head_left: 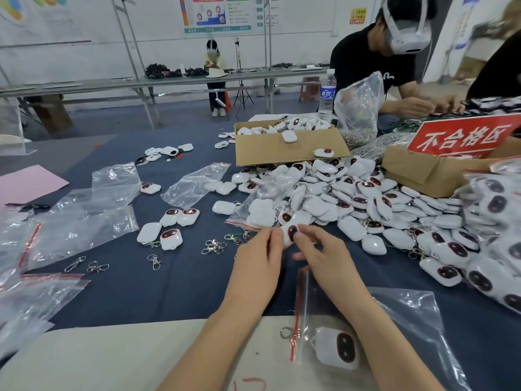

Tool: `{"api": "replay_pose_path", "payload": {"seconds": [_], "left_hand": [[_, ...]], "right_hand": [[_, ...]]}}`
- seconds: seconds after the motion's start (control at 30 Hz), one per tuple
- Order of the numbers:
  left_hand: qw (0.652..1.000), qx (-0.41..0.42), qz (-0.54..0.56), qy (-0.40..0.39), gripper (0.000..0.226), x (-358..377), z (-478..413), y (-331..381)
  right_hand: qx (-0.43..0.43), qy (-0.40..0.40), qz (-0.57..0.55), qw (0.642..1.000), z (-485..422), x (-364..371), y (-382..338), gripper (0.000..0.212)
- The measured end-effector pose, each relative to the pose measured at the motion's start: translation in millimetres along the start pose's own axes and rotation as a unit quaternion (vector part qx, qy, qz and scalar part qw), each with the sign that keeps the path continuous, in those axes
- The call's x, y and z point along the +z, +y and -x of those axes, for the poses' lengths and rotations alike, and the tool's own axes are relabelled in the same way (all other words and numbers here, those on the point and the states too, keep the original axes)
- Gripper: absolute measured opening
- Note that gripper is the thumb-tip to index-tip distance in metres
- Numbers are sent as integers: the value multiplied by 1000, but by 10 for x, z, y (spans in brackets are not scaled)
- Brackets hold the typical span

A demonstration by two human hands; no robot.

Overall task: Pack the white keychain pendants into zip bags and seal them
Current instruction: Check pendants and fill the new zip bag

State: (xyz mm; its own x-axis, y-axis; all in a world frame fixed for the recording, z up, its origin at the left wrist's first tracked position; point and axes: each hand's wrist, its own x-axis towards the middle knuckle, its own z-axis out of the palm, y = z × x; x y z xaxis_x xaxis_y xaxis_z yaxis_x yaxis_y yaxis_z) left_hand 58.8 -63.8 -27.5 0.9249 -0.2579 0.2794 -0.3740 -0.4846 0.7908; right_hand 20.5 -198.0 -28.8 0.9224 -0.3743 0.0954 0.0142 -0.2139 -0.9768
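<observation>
Both my hands meet at one white keychain pendant [290,232] with a dark oval face, held just above the blue cloth. My left hand [259,258] pinches its left edge, and my right hand [321,252] grips its right side with the thumb on the face. Under my right forearm lies a zip bag [394,328] with a red seal strip; one pendant [337,347] sits inside it. A big heap of loose pendants [352,198] spreads just beyond my hands, partly on another bag [245,215].
Empty zip bags [84,210] lie scattered at the left, with loose metal clasps [212,246] near my hands. An open cardboard box [287,145] of pendants stands behind the heap. Bagged pendants [496,235] pile at the right. A person works across the table.
</observation>
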Motion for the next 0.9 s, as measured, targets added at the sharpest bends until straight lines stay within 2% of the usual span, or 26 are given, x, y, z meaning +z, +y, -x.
{"api": "replay_pose_path", "payload": {"seconds": [0.1, 0.2, 0.37, 0.47, 0.6, 0.9], "left_hand": [[994, -26, 109, -14, 24, -70, 115, 25], [980, -48, 187, -42, 23, -96, 147, 53], [977, -24, 203, -68, 21, -112, 136, 56], [981, -18, 184, -57, 21, -114, 100, 26], [971, -48, 232, -41, 21, -118, 62, 0], [965, -54, 248, -58, 15, -100, 60, -29]], "right_hand": [[-24, -52, -32, 998, 15, 10, -35, 18], [-39, -59, -58, 996, 39, 6, -42, 26], [-56, -61, -66, 994, 62, -25, -69, 41], [-54, -60, -47, 996, 57, -23, -60, 35], [-35, -45, -70, 996, 58, -21, -50, 24], [-6, -52, -112, 992, 75, -48, -78, 25]]}}
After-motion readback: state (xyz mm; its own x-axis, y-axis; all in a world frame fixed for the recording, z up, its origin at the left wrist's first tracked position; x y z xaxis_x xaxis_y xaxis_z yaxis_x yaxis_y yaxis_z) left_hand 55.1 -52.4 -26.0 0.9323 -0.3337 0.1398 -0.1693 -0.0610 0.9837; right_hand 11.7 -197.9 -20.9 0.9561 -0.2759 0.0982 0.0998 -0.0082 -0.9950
